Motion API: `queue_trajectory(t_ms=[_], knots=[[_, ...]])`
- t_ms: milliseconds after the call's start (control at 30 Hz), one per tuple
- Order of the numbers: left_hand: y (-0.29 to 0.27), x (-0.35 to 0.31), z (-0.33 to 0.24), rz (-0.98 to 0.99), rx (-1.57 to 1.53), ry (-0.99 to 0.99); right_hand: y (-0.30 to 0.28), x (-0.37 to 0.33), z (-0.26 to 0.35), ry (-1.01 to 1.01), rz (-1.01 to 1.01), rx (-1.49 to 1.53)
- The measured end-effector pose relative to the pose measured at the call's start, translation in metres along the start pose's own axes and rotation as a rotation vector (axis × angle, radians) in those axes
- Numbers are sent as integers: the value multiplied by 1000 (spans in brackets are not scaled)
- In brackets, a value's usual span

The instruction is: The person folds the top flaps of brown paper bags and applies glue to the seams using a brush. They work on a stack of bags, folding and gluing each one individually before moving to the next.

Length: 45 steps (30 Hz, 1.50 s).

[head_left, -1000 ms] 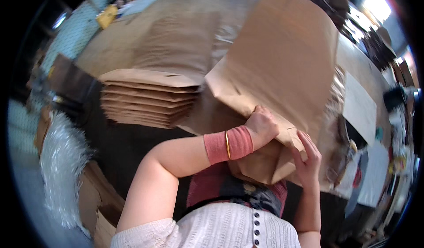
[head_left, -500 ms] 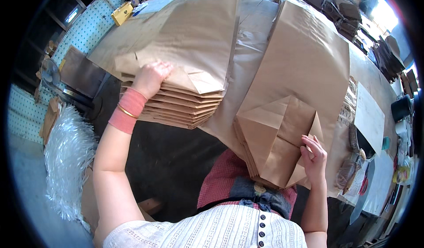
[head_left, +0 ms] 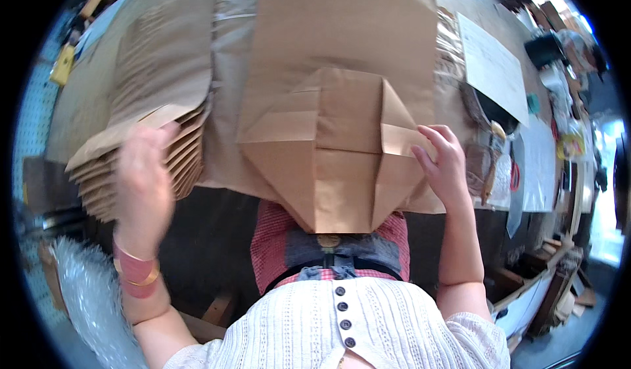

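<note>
In front of me lies a large brown paper bag [head_left: 348, 119], its bottom end opened out into folded, pointed flaps that reach the table's near edge. My right hand [head_left: 447, 162] is at the right flap of that bag, thumb and fingers apart, the fingertips at the paper's edge. On the left, a fanned stack of brown paper bags [head_left: 164, 53] hangs its folded ends over the table edge. My left hand [head_left: 144, 185], with a pink wristband, is over those folded ends. Motion smears its fingers, and I cannot see whether it holds paper.
Brown paper covers the table [head_left: 227, 132] between the bags. To the right lie a white sheet [head_left: 493, 66], a brush [head_left: 490, 178] and a long flat blade [head_left: 516, 188]. A shiny plastic bundle [head_left: 85, 290] stands at the lower left, and a yellow box [head_left: 62, 65] at the far left.
My view has turned right, bringing the opened bag to the middle. My left hand has come off the top of the left stack toward its near ends. My right hand stays by the flap.
</note>
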<state>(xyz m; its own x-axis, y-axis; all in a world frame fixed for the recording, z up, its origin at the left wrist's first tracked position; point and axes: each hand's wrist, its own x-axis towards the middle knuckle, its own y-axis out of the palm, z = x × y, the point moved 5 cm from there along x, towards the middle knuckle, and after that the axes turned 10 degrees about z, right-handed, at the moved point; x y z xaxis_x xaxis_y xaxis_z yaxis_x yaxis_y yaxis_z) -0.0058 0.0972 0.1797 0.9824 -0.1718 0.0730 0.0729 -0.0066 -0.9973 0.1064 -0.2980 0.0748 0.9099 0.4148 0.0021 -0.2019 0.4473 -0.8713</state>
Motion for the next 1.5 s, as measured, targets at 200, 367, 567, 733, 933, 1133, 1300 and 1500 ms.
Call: queue_trajectory(t_ms=[200,367,567,733,933,1133,1300,1500], knots=[[147,128,-78,19,-339,4,38,52,-5,-38,4,-19],[141,154,-38,521,-535,57,27,78,-23,14,494,27],[138,122,-83,592,195,87,37,55,6,-416,434,-509],[136,79,-113,365,-117,312,45,23,26,-405,243,-303],[170,62,-128,298,-227,164,87,5,52,-344,266,-150],[160,50,-87,280,-344,237,62,-7,15,-198,198,-93],[143,92,-53,84,-849,141,37,25,-18,-87,23,533],[118,117,-107,-273,-557,47,52,37,-31,-27,-36,561]])
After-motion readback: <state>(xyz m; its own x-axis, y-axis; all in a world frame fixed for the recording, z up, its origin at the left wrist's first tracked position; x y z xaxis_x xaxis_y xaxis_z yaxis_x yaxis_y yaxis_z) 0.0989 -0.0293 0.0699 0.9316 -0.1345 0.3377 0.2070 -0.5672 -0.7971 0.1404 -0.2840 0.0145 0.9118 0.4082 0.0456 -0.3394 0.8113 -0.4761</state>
